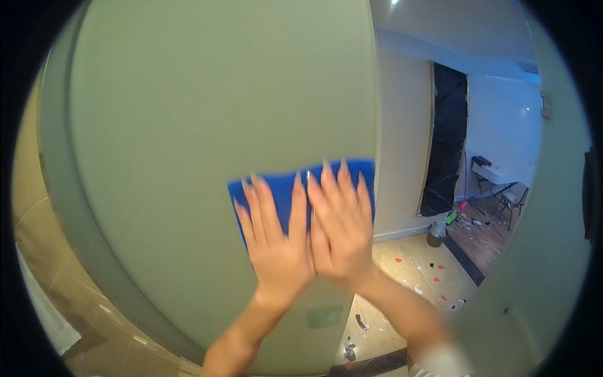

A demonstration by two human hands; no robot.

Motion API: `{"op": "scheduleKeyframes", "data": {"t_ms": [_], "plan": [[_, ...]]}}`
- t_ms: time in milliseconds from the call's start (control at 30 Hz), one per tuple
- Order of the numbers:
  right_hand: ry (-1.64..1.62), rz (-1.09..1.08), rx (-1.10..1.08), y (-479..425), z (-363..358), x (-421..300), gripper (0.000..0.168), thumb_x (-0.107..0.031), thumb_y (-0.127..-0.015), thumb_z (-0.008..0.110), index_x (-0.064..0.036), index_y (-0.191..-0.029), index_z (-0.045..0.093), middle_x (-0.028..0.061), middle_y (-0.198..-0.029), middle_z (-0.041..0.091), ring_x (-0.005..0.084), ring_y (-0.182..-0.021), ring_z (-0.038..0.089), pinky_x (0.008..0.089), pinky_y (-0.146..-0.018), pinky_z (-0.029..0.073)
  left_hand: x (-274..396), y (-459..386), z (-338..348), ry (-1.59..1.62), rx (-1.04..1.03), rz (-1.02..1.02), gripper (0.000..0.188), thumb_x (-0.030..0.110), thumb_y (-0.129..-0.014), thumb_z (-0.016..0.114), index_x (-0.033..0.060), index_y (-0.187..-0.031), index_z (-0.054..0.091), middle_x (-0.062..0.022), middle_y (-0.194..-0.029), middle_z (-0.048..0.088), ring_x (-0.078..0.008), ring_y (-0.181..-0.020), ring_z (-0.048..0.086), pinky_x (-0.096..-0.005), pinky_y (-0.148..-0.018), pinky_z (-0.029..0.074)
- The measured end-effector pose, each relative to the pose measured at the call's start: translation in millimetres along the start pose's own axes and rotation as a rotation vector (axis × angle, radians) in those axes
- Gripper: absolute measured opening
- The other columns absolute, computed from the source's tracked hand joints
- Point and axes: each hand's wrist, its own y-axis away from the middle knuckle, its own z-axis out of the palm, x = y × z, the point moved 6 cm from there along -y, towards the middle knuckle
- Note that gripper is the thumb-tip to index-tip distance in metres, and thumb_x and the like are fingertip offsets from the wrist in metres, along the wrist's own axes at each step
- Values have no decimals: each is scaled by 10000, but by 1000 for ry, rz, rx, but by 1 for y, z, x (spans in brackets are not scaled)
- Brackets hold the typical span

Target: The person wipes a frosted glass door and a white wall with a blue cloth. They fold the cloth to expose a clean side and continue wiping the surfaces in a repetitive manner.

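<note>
A blue cloth (282, 200) lies flat against a frosted glass panel (212, 103), beside the panel's right edge. Flat on the left half of the cloth rests my left hand (278, 245), its fingers spread and pointing up. My right hand (341, 226) presses on the right half, fingers also apart, close beside the left thumb. Neither hand is closed round the cloth. The palms hide the lower part of the cloth.
Right of the panel an opening shows a floor (410, 273) with scattered scraps, a small bin (436, 235), black sheeting (443, 141) on the wall, a white table (494, 174) and a chair (511, 198). A white towel (47, 311) hangs by the tiled wall at left.
</note>
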Motion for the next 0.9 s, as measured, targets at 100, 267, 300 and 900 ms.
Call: {"op": "scheduleKeyframes", "data": {"t_ms": [100,267,300,900], "plan": [[27,-92,147,-59,-2,13,387,-59,-752,494,52,-1122,526,220,-1203,486,367,-1177,408,467,-986,270,-3,-62,-9,-8,91,90,456,166,-847,468,45,-1283,406,-289,-1346,257,-442,-1263,218,-520,-1018,167],[74,-83,120,-57,-2,7,421,-106,-769,489,54,-1159,496,215,-1248,450,358,-1195,389,453,-994,264,-6,-57,-12,-36,71,67,460,190,-856,442,50,-1292,396,-288,-1360,234,-436,-1273,204,-528,-1019,144],[56,-46,53,-36,4,2,440,-139,-776,483,52,-1173,488,215,-1265,435,360,-1204,379,452,-995,260,-10,-32,-7,-44,24,31,460,189,-856,437,50,-1293,395,-288,-1362,228,-436,-1275,199,-530,-1018,141],[176,-32,89,-39,6,1,425,-119,-761,511,-21,-1174,524,130,-1275,458,288,-1201,405,436,-988,278,-17,-37,-7,-35,117,38,445,182,-825,489,112,-1264,459,-247,-1368,268,-397,-1272,255,-534,-1019,110]]}}
